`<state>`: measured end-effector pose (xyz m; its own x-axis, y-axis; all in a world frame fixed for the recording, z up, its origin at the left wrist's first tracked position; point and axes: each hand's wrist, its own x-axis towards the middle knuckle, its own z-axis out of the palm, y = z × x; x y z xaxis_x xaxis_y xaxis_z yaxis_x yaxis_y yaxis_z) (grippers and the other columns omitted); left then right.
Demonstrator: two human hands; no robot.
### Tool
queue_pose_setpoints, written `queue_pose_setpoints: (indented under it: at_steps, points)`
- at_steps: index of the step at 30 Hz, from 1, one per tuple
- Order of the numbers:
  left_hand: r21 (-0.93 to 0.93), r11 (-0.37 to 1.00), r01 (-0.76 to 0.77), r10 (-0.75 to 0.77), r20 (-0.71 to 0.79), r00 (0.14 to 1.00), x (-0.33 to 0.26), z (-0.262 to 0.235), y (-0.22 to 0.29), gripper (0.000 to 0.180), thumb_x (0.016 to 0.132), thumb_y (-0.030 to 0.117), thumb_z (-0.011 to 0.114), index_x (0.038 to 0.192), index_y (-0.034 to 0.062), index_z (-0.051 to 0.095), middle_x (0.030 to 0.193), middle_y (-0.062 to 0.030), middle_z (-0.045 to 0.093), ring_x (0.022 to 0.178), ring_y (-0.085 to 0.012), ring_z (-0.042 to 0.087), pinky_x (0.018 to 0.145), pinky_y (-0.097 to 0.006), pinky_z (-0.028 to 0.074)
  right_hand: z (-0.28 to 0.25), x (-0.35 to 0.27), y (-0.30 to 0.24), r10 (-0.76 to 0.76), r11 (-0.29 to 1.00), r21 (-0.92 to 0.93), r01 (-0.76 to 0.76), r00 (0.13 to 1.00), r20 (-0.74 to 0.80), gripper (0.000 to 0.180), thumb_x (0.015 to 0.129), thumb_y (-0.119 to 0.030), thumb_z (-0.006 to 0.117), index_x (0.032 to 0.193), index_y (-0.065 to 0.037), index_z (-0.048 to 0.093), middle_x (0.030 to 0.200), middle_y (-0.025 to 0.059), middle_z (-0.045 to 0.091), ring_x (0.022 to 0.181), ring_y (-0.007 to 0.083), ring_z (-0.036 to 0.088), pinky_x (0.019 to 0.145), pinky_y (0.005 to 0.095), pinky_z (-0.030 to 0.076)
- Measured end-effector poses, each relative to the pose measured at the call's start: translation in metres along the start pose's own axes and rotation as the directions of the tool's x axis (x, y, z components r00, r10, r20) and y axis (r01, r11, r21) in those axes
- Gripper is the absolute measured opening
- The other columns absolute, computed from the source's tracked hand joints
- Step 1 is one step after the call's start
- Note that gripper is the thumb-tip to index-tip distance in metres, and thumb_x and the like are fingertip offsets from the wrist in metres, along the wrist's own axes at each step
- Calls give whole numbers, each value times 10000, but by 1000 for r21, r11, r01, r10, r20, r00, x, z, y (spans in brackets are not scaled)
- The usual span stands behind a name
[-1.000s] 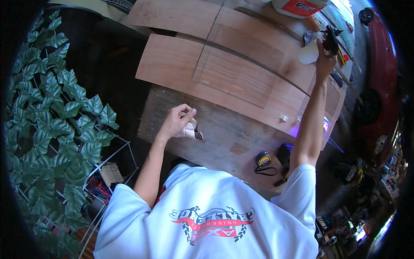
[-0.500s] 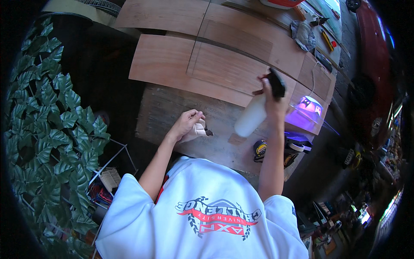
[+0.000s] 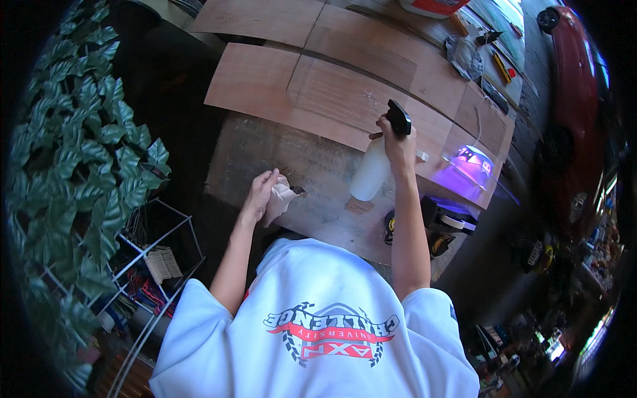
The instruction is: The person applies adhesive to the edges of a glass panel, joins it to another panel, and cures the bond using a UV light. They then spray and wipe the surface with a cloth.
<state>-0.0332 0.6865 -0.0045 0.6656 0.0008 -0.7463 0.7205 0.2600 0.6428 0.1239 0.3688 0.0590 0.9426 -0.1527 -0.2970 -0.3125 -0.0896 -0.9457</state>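
A pale spray bottle (image 3: 371, 171) with a black trigger head (image 3: 398, 118) is gripped near its top by my right hand (image 3: 400, 144). It stands nearly upright, slightly tilted, over the worn wooden work surface (image 3: 249, 152). My left hand (image 3: 261, 192) is closed on a cream cloth (image 3: 279, 201) with a dark patch at its edge. Beyond the bottle lie thin wooden panels (image 3: 252, 76); one shows pale streaks on its face. A small brown square piece (image 3: 359, 204) lies on the surface below the bottle.
A glowing purple lamp (image 3: 474, 162) sits at the right, with a cable running from it. Beside my right forearm are a tape measure (image 3: 389, 227) and a tape roll (image 3: 454, 223). A crumpled rag (image 3: 464, 56) and yellow cutter (image 3: 501, 67) lie far right. Leafy foliage (image 3: 93, 159) fills the left.
My right hand has moved left with the spray bottle, which is now more upright. My left hand has shifted left with the cloth. The view has shifted a little.
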Motion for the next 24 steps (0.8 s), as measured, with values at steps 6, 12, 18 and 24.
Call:
queue_pose_setpoints:
  at_steps: [6, 12, 18, 24]
  points:
    - [-9, 1000, 2, -3, -79, 997, -45, 1, -34, 406, 1055, 423, 563, 1042, 35, 683, 937, -54, 695, 864, -150, 671, 786, -311, 535, -8, 0, 8, -9, 998, 66, 5, 998, 66, 225, 940, -154, 691, 1049, 36, 641, 852, 90, 671, 664, 211, 724, 554, 331, 550]
    - [-86, 996, 7, -14, -85, 996, -68, 26, -47, 383, 994, 454, 675, 1011, 72, 677, 915, 15, 645, 835, -74, 576, 752, -256, 470, -12, -1, 20, 11, 998, 59, -16, 996, 86, 212, 924, -127, 696, 1026, 49, 638, 819, 70, 661, 669, 193, 727, 566, 322, 556]
    - [-35, 993, -112, 113, 33, 993, -52, 55, -24, 346, 942, 359, 769, 1096, 60, 690, 980, 2, 678, 897, -89, 611, 817, -272, 497, -23, 0, 18, -21, 999, 41, 17, 995, 92, 192, 919, -103, 691, 1024, 50, 638, 835, 77, 664, 680, 198, 731, 575, 316, 557]
    - [-35, 993, -114, 117, 98, 988, -6, 64, 13, 320, 966, 316, 742, 1138, 54, 678, 998, -16, 698, 879, -107, 653, 785, -281, 532, -21, 7, 10, 15, 996, 83, -25, 993, 113, 203, 930, -106, 692, 1043, 58, 648, 830, 76, 663, 698, 196, 730, 609, 311, 560]
